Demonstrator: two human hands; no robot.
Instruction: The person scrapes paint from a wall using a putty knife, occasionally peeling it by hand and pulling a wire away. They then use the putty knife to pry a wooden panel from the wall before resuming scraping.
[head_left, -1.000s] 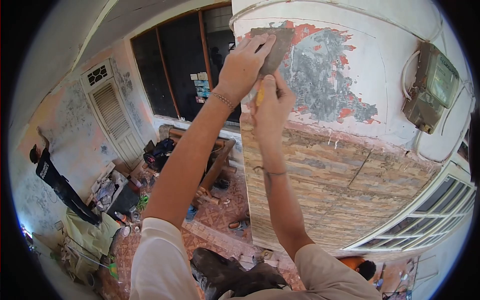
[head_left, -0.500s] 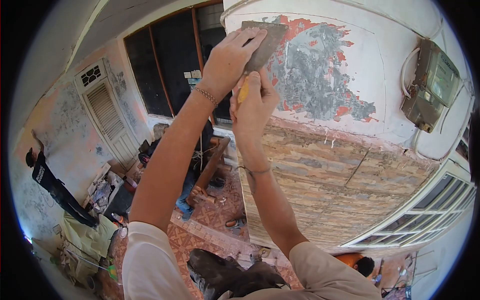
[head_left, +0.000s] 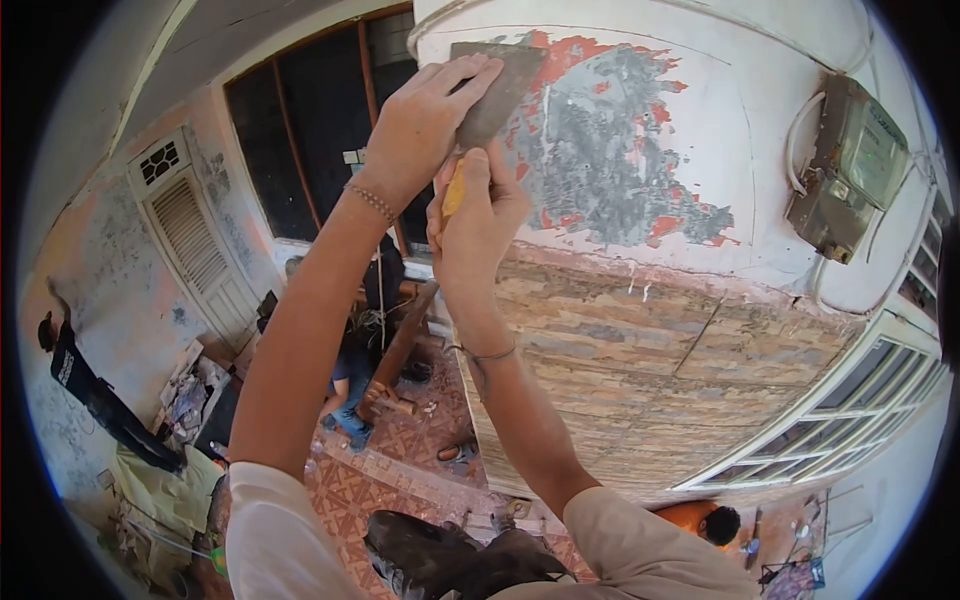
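Note:
A broad-bladed scraper (head_left: 503,92) is held flat against the white wall, at the left edge of a patch of stripped grey and red paint (head_left: 605,140). My left hand (head_left: 420,120) grips the blade's left side, fingers pressed over its face. Below it, my right hand (head_left: 482,205) is wrapped round the yellow handle (head_left: 455,190), thumb stretched up along it. The blade's lower edge runs down toward the right thumb. Part of the handle is hidden by the fingers.
An electric meter (head_left: 850,170) juts from the wall at right, with cables round it. Stone-patterned cladding (head_left: 640,370) lies below. A person in black (head_left: 85,385) stands at the far left wall; another in orange (head_left: 695,520) is low at right. A wooden bench (head_left: 405,335) stands behind.
The whole view has shifted, so wall, hands and scraper appear slightly further left. Against the paint patch the scraper has hardly moved. More of a person's arm shows by the bench.

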